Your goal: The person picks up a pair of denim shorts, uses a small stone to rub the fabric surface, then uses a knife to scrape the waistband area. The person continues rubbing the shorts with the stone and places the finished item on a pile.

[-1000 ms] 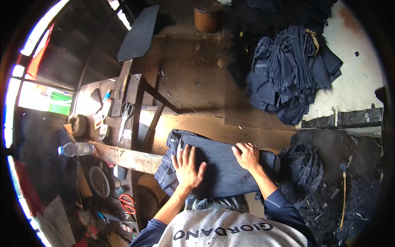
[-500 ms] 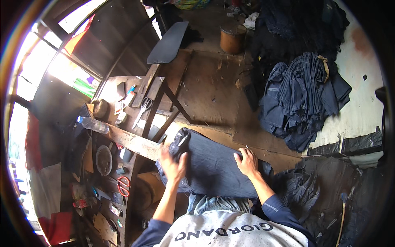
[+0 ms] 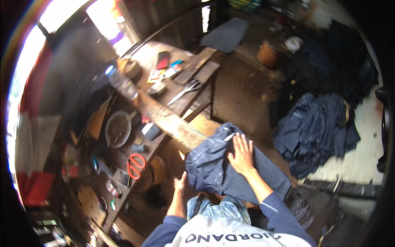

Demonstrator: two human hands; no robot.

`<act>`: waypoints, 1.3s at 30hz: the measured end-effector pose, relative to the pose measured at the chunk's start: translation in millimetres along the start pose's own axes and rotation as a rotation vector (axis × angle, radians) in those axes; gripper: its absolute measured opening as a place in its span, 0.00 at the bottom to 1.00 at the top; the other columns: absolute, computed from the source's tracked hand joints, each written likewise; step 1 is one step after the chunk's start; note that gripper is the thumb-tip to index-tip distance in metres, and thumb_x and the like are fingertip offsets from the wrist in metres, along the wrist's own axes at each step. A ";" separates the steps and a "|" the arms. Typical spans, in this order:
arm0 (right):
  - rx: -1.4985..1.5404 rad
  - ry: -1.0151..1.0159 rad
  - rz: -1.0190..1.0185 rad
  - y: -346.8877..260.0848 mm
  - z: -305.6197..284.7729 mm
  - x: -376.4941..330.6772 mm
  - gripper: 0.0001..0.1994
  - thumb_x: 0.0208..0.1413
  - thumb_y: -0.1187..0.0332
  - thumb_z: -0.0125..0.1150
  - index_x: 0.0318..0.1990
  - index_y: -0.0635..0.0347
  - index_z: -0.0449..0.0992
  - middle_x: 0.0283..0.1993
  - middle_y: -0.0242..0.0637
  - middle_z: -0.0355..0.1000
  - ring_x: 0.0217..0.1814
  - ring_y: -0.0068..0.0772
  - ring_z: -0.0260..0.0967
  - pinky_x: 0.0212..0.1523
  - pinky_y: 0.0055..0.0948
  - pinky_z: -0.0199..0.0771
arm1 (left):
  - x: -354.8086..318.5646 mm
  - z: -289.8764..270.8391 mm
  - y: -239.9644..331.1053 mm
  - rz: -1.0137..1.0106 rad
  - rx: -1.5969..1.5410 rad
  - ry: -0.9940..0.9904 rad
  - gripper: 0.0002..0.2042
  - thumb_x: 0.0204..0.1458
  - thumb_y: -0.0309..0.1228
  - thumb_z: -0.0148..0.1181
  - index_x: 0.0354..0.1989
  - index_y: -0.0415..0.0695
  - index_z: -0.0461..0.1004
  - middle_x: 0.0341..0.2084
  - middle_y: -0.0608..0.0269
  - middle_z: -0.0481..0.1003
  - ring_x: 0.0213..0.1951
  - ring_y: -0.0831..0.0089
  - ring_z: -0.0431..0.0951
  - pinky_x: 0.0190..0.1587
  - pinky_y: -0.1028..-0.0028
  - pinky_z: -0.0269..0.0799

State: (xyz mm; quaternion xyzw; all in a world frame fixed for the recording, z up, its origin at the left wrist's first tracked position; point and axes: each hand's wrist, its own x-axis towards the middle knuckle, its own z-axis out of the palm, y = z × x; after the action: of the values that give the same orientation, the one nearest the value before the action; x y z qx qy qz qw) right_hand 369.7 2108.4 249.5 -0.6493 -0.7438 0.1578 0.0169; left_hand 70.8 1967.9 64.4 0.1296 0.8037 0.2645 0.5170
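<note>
A pair of folded dark blue jeans (image 3: 259, 175) lies across the end of a narrow wooden board, just in front of my body. Its pocket and waistband part faces left and away from me. My right hand (image 3: 242, 155) rests flat on the denim near the waistband, fingers stretched out. Beside the jeans' lower left edge, my left hand (image 3: 180, 184) is held with thumb and fingers apart, gripping nothing. Whether it touches the cloth I cannot tell.
Left of the board (image 3: 173, 122), a worktable carries red-handled scissors (image 3: 136, 166) and a round dish (image 3: 118, 129). Dark-handled scissors (image 3: 186, 90) and a plastic bottle (image 3: 122, 84) lie farther off. Denim is piled (image 3: 314, 133) at right, near a rusty can (image 3: 268, 54).
The view has swung left. My right hand has gone from the jeans' right edge to flat near the waistband. My left hand has come off the cloth's top, down to its lower left side.
</note>
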 end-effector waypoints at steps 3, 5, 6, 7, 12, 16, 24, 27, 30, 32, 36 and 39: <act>-0.033 0.153 -0.073 3.2 8.0 -1.6 0.40 0.51 0.59 0.57 0.72 0.64 0.55 0.79 0.46 0.47 0.81 0.50 0.39 0.76 0.60 0.33 | -1.8 3.0 22.0 -0.268 -0.557 -0.703 0.44 0.57 0.59 0.58 0.72 0.39 0.54 0.70 0.50 0.59 0.70 0.55 0.60 0.71 0.55 0.53; -0.017 0.182 -0.080 5.5 11.5 -1.3 0.40 0.49 0.63 0.58 0.72 0.61 0.55 0.78 0.44 0.48 0.81 0.47 0.40 0.77 0.58 0.34 | -11.6 -1.3 36.3 -0.128 -0.380 -0.697 0.39 0.52 0.51 0.69 0.64 0.35 0.66 0.60 0.53 0.71 0.59 0.61 0.71 0.64 0.60 0.64; 0.026 0.188 -0.081 7.0 11.4 -0.6 0.41 0.49 0.64 0.59 0.73 0.60 0.54 0.79 0.43 0.48 0.82 0.46 0.39 0.77 0.57 0.34 | -18.0 -4.0 42.6 0.095 -0.244 -0.528 0.33 0.47 0.44 0.75 0.55 0.33 0.73 0.46 0.55 0.79 0.46 0.62 0.80 0.50 0.58 0.76; 0.045 0.112 -0.038 6.2 11.8 -0.8 0.41 0.48 0.64 0.60 0.73 0.59 0.54 0.79 0.43 0.47 0.82 0.46 0.39 0.77 0.57 0.34 | -25.2 -21.7 42.2 0.130 -0.335 -0.473 0.30 0.47 0.40 0.75 0.55 0.32 0.74 0.46 0.55 0.79 0.46 0.63 0.80 0.52 0.61 0.75; -0.012 -0.039 0.036 -18.9 -19.4 1.8 0.42 0.49 0.61 0.67 0.72 0.62 0.57 0.78 0.47 0.48 0.81 0.51 0.42 0.76 0.56 0.42 | -72.2 -113.3 1.1 0.174 -0.480 -0.367 0.26 0.49 0.32 0.72 0.55 0.33 0.74 0.49 0.55 0.79 0.49 0.65 0.79 0.57 0.64 0.73; -0.318 -0.129 -0.105 -99.1 -55.4 28.9 0.20 0.49 0.56 0.64 0.35 0.69 0.81 0.39 0.51 0.79 0.45 0.50 0.77 0.53 0.50 0.72 | -87.8 -104.7 -34.2 0.228 -0.600 -0.430 0.33 0.41 0.36 0.79 0.55 0.33 0.74 0.50 0.57 0.78 0.51 0.66 0.78 0.59 0.66 0.70; 0.120 0.135 -0.772 -350.3 78.4 100.1 0.35 0.49 0.46 0.69 0.59 0.58 0.69 0.54 0.40 0.67 0.56 0.45 0.66 0.53 0.44 0.68 | -92.8 -113.0 -22.6 0.326 -0.387 -0.395 0.39 0.30 0.37 0.84 0.54 0.34 0.75 0.50 0.54 0.79 0.51 0.65 0.78 0.58 0.66 0.71; -0.034 0.017 -0.725 -365.2 111.5 117.7 0.33 0.51 0.46 0.67 0.57 0.61 0.70 0.52 0.41 0.67 0.55 0.43 0.65 0.53 0.43 0.67 | -101.3 -118.3 -12.6 0.368 -0.208 -0.356 0.42 0.28 0.36 0.85 0.56 0.32 0.72 0.52 0.54 0.77 0.53 0.64 0.77 0.60 0.66 0.70; 0.008 0.020 -0.794 -359.9 108.1 121.6 0.26 0.52 0.51 0.68 0.50 0.62 0.72 0.49 0.42 0.69 0.54 0.45 0.66 0.53 0.44 0.68 | -107.8 -117.0 -6.5 0.364 -0.305 -0.455 0.42 0.31 0.33 0.84 0.58 0.31 0.71 0.52 0.51 0.76 0.53 0.63 0.77 0.60 0.66 0.70; 0.269 0.099 -0.786 -351.7 88.6 110.7 0.24 0.50 0.54 0.71 0.47 0.63 0.73 0.48 0.45 0.70 0.53 0.48 0.67 0.54 0.45 0.69 | -109.5 -118.2 -5.5 0.415 -0.339 -0.487 0.32 0.38 0.32 0.80 0.52 0.29 0.74 0.47 0.51 0.79 0.48 0.62 0.80 0.56 0.67 0.73; 0.796 0.212 -0.738 -300.4 25.9 63.5 0.21 0.50 0.60 0.73 0.46 0.64 0.76 0.43 0.47 0.74 0.46 0.50 0.73 0.51 0.42 0.72 | -105.0 -122.2 -9.6 0.269 0.019 -0.274 0.23 0.48 0.37 0.74 0.43 0.28 0.79 0.40 0.51 0.81 0.40 0.66 0.81 0.48 0.69 0.75; 0.762 0.286 -0.582 -196.5 -22.1 24.1 0.17 0.55 0.59 0.69 0.43 0.63 0.75 0.41 0.45 0.71 0.43 0.47 0.70 0.47 0.40 0.71 | -91.9 -112.2 -12.2 0.268 -0.510 -0.496 0.26 0.54 0.36 0.69 0.55 0.28 0.70 0.50 0.49 0.76 0.48 0.65 0.77 0.53 0.66 0.72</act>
State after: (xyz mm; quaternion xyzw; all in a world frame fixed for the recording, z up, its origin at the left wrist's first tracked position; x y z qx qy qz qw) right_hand 182.3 2115.5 316.6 -0.3778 -0.7738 0.3166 0.3979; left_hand 10.3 1880.9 164.2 0.1609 0.5383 0.4819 0.6724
